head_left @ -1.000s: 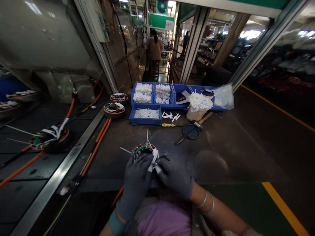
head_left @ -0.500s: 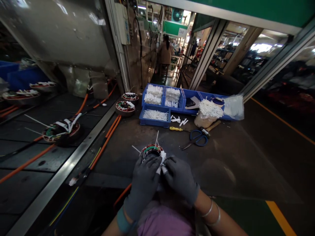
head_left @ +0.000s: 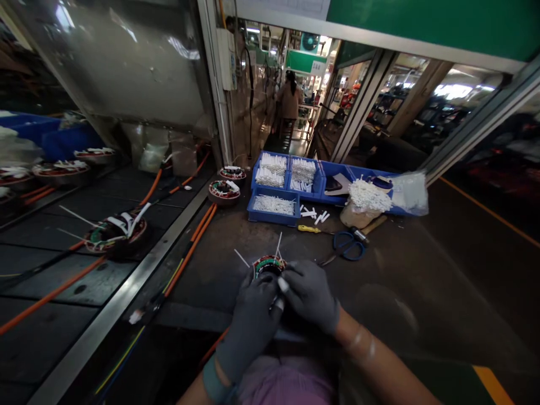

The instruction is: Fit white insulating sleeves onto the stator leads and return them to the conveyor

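Both gray-gloved hands are close together low in the view, curled over the near side of a wound motor ring (head_left: 269,266). The ring sits just above the hands, and its green, red and copper windings show at the top, with thin white ties (head_left: 242,258) sticking up and out. The left hand (head_left: 252,323) wraps the ring's lower left side, its fingers bent closed. The right hand (head_left: 311,293) lies against the ring's right side, narrowly closed, with a small white piece (head_left: 283,284) at its fingertips; whether it is pinching that piece, I cannot tell. Ahead on the dark bench (head_left: 405,264) lie blue scissors (head_left: 349,246) and a yellow-handled screwdriver (head_left: 309,229), both well apart from the hands. Beyond them stand blue bins (head_left: 270,216) of white pieces and a bag (head_left: 358,216) heaped with more. To the left, orange cables (head_left: 190,251) run beside other wound rings (head_left: 117,233).
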The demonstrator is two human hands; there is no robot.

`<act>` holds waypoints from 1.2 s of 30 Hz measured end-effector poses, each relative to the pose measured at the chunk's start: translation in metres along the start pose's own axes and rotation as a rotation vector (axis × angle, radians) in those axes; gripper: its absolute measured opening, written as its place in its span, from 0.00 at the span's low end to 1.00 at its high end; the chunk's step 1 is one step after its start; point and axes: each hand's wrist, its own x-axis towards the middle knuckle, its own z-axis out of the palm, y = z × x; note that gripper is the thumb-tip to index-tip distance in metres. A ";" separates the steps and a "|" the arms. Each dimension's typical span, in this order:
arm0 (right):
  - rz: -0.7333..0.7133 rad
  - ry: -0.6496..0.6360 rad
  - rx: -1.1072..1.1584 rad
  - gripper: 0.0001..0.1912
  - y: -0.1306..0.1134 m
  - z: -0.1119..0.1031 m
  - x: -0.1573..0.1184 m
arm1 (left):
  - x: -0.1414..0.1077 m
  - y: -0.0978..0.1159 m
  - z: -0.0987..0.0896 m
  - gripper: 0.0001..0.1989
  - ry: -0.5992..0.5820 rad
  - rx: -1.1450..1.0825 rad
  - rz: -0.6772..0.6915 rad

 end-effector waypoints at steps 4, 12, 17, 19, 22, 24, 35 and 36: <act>0.059 -0.170 0.333 0.11 0.018 -0.002 0.017 | 0.001 0.007 0.000 0.19 0.015 0.068 -0.066; 0.156 -0.220 0.054 0.04 0.010 0.014 0.015 | 0.005 0.001 0.005 0.16 0.034 0.035 0.015; 0.191 -0.212 0.253 0.09 0.024 0.021 0.035 | 0.010 -0.001 -0.013 0.11 -0.110 0.057 0.032; 0.289 0.018 0.434 0.09 0.053 0.000 0.034 | 0.009 -0.002 -0.025 0.12 -0.178 0.083 0.026; 0.588 0.673 0.400 0.15 0.126 -0.058 0.028 | 0.006 -0.009 -0.038 0.14 -0.249 0.070 0.028; 0.699 1.029 0.281 0.18 0.182 -0.101 0.025 | 0.006 -0.015 -0.039 0.09 -0.280 0.036 0.013; 0.957 1.166 0.177 0.11 0.299 -0.140 0.002 | 0.009 -0.034 -0.016 0.05 -0.219 -0.084 -0.041; 0.956 1.149 0.157 0.11 0.300 -0.141 -0.002 | 0.009 -0.034 -0.017 0.05 -0.219 -0.093 -0.044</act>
